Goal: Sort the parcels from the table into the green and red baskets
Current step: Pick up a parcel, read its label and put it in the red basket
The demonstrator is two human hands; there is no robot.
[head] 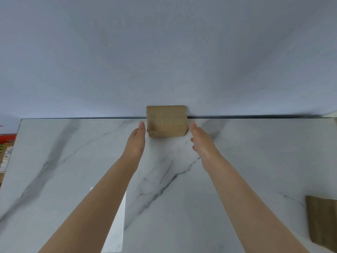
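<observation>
A brown cardboard parcel (pixel 166 121) sits at the far edge of the marble table (pixel 73 161), against the wall. My left hand (pixel 135 141) reaches toward its left side with straight fingers, the fingertips just short of the box. My right hand (pixel 201 137) is stretched out on the parcel's right side, fingers straight, a small gap from it. Neither hand holds anything. A second brown parcel (pixel 322 220) lies at the table's right edge, partly cut off. A sliver of the red basket (pixel 7 136) shows past the table's left edge.
A flat white parcel (pixel 116 225) lies on the table under my left forearm, partly hidden. Parcels or paper (pixel 5 157) show beside the red basket at the far left. A plain grey wall (pixel 164 52) rises behind the table.
</observation>
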